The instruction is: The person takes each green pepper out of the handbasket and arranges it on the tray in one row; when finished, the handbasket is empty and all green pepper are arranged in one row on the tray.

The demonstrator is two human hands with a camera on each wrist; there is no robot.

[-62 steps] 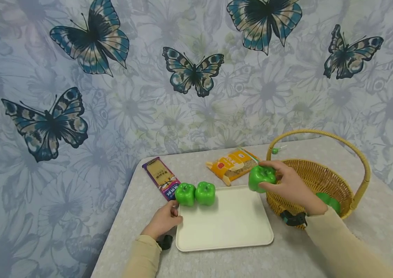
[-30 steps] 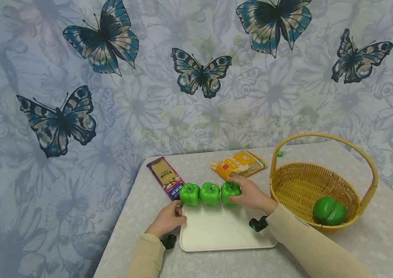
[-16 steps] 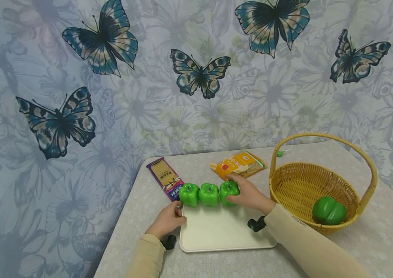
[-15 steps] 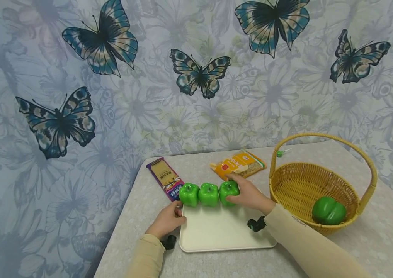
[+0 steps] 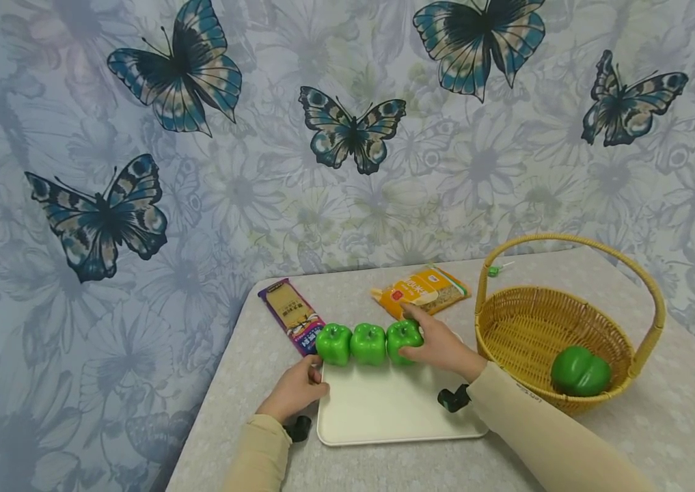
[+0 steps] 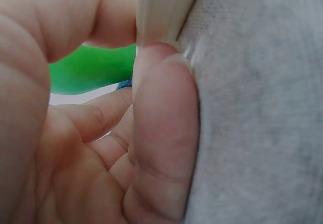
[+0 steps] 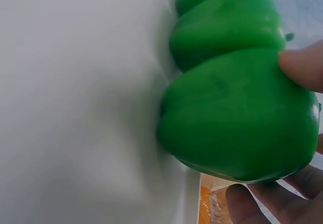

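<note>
My left hand (image 5: 295,391) pinches the left rim of a cream tray (image 5: 393,410); in the left wrist view, thumb and a finger (image 6: 164,143) lie against the tray's edge (image 6: 166,12). Three green bell peppers stand side by side along the tray's far edge: a left pepper (image 5: 333,344), a middle pepper (image 5: 368,344) and a right pepper (image 5: 402,343). Around the right pepper is my right hand (image 5: 442,345), its thumb on the near side and its fingers on the far side. In the right wrist view, the fingertips (image 7: 242,204) sit close beneath that pepper (image 7: 237,118).
A wicker basket (image 5: 532,328) with a tall handle stands right of the tray, another green pepper (image 5: 581,371) inside. Behind the tray lie an orange food packet (image 5: 427,290) and a purple packet (image 5: 292,311). A small green item (image 5: 493,271) lies by the basket.
Earlier my right hand carried the pepper leftward from beside the basket down to the tray, next to the other two. Lately its index finger has lifted slightly. My left hand stays at the rim.
</note>
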